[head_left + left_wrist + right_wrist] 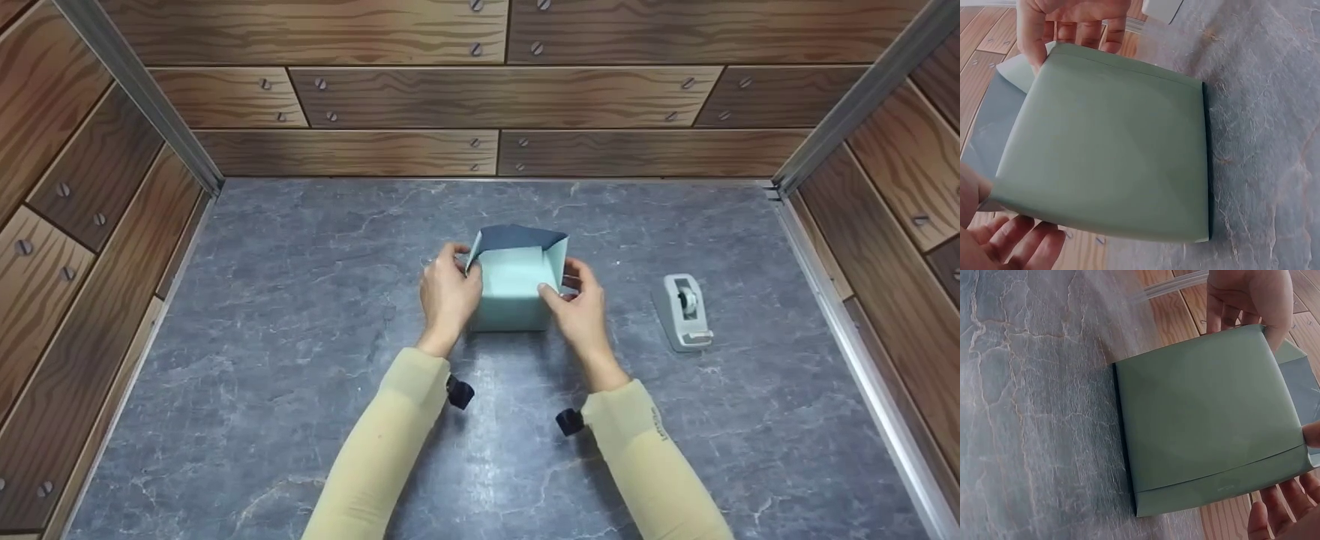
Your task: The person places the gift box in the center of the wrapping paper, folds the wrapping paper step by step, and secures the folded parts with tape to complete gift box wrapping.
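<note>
A box-shaped parcel in pale green wrapping paper [514, 281] stands on the floor-like surface between both hands. At its top the near flap is folded over, while the side flaps stand up and the far flap shows its dark blue-grey inside. The left hand [450, 292] holds the left side, thumb at the top edge and fingers behind the side flap. On the other side the right hand [581, 304] grips the upper right corner, its thumb on the near top edge and fingers along the side. In the left wrist view, the parcel's smooth near face [1106, 140] has a seam along one edge.
A grey-white tape dispenser [684, 313] with a tape roll stands to the right of the right hand. Wood-patterned walls [495, 97] with metal corner rails enclose the marbled grey surface [300, 420] at the back and sides.
</note>
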`<state>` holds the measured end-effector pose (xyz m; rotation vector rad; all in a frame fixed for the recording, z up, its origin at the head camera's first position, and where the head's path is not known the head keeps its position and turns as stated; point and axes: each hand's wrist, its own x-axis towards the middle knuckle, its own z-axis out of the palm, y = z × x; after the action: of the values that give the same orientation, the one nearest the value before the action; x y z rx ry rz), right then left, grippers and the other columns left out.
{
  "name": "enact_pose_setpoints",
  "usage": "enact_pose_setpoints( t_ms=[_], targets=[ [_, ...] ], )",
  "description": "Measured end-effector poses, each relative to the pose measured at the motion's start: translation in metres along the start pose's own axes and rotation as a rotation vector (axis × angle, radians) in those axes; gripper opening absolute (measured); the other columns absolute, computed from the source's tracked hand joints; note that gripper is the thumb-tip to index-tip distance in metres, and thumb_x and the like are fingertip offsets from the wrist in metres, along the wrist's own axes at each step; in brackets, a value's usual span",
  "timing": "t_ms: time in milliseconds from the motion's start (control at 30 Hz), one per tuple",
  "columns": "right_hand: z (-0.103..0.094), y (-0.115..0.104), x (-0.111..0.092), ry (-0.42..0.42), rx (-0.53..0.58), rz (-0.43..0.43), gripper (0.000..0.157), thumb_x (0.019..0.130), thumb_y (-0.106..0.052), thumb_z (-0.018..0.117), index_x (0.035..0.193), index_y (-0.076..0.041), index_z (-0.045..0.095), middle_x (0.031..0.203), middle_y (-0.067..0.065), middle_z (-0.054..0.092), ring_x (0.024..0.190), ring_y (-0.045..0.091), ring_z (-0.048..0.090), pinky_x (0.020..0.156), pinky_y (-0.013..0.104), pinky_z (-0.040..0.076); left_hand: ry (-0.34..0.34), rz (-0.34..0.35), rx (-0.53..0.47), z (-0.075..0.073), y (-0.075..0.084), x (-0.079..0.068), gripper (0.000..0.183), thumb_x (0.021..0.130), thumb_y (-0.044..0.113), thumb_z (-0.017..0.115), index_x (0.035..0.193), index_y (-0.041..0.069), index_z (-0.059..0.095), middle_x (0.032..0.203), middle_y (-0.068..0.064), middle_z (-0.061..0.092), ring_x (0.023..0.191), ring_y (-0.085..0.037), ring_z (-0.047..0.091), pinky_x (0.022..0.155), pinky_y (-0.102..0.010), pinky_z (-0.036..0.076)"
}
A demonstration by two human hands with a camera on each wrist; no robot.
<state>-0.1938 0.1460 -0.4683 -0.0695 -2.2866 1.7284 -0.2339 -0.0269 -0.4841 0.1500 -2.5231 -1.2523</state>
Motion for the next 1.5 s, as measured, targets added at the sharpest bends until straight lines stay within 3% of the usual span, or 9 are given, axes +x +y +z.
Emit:
enact_pose_setpoints(
  t_ms=[300,567,1000,1333,1500],
  targets=[
    [-0.0011,0.0006,-0.0003,-0.007,0.020,-0.020,0.046,0.077,0.003,0.066,0.119,0.010,0.049,0.109,0.026,0.054,0.095,0.033,0.053,0.078,0.045,0.044,0.056,0.020,0.084,0.0070,0.0008,0.0015,0.015,0.086,0.028,0.059,0.093,0.016,0.064,0.067,0.005,0.057,0.053,-0.013,0.051,0.049,-0.033,0.039],
    [-0.0014,-0.0002,-0.0007,-0.011,0.003,-0.009,0.047,0.078,0.001,0.067,0.120,0.011,0.048,0.111,0.026,0.054,0.096,0.032,0.053,0.078,0.042,0.044,0.085,0.083,0.091,0.0100,-0.0005,0.0001,0.021,0.092,0.030,0.053,0.077,0.016,0.058,0.066,0.004,0.052,0.051,-0.013,0.047,0.046,-0.031,0.036],
    [-0.0006,0.0013,-0.0001,-0.010,0.021,-0.036,0.045,0.077,0.003,0.067,0.117,0.011,0.050,0.109,0.025,0.055,0.094,0.032,0.054,0.076,0.043,0.044,0.067,0.082,0.147,0.0092,0.0029,0.0016,0.009,0.086,0.018,0.056,0.087,0.013,0.063,0.072,0.003,0.057,0.053,-0.013,0.052,0.048,-0.033,0.042],
    [-0.0012,-0.0009,-0.0003,-0.015,-0.001,-0.018,0.046,0.077,0.002,0.067,0.119,0.010,0.050,0.110,0.024,0.055,0.096,0.031,0.054,0.077,0.039,0.045,0.069,0.050,0.099,0.0080,0.0026,0.0015,0.008,0.084,0.019,0.057,0.085,0.015,0.064,0.070,0.004,0.057,0.051,-0.014,0.050,0.047,-0.033,0.040],
    [-0.0003,0.0062,0.0030,-0.023,-0.003,-0.009,0.047,0.077,0.000,0.067,0.120,0.009,0.049,0.112,0.023,0.054,0.097,0.030,0.053,0.077,0.036,0.045,0.093,0.050,0.140,0.0089,0.0022,0.0032,0.005,0.082,0.018,0.059,0.081,0.016,0.063,0.072,0.004,0.058,0.056,-0.016,0.054,0.051,-0.034,0.043]
  ],
)
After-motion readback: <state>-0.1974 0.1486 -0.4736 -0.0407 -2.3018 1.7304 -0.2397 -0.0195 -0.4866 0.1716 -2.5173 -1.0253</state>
